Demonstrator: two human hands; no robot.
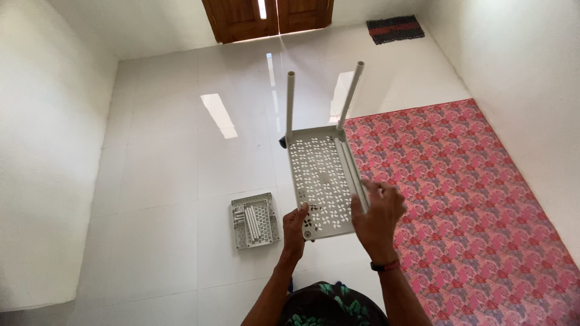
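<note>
Room first: white tiled floor [181, 157], pink patterned mat [471, 199] off to the rt of the held piece, wooden door [266, 17] far beyond it, small dark rug [396, 28] by the far wall.

Held piece: grey perforated shelf tray [323, 181], up off the floor, tilted, w/ two poles [320, 99] already seated in its far corners and pointing away from the hands. Near corners look empty, as far as I can tell.

Left hand [295, 226] is closed on the tray's near-left corner, thumb on top. Right hand [377, 211] sits at the near-right edge, fingers curled over the rim; looks like a grip, slightly blurred.

Down-left of the grip, on the floor: second tray [255, 221] lying flat w/ spare poles [252, 222] bundled in it, untouched.

Judging by that: approx. two poles in, rest of the rack not yet built.
</note>
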